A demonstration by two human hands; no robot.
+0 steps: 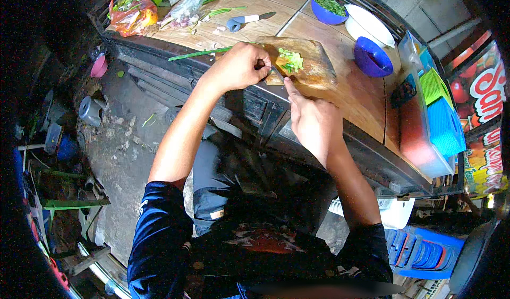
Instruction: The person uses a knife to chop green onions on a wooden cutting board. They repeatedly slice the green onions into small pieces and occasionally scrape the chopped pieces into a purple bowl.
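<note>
A wooden cutting board point(318, 65) lies near the front edge of the tiled counter, with a small heap of chopped green onion point(293, 61) on it. My left hand point(243, 65) is closed at the board's left side on a long green onion stalk point(199, 54), which extends to the left past the counter's edge. My right hand point(314, 119) holds a knife point(276, 73), its index finger stretched along the blade's back; the handle is hidden in the hand. The blade lies close to my left fingertips, at the board's near left corner.
A second knife point(265, 15) lies behind the board by garlic or shallots point(185, 21). An orange plastic bag point(133, 18) is at the far left. Purple bowls point(328, 16) and a white bowl point(368, 26) stand back right. A clear bin with colored baskets point(444, 125) lines the right edge.
</note>
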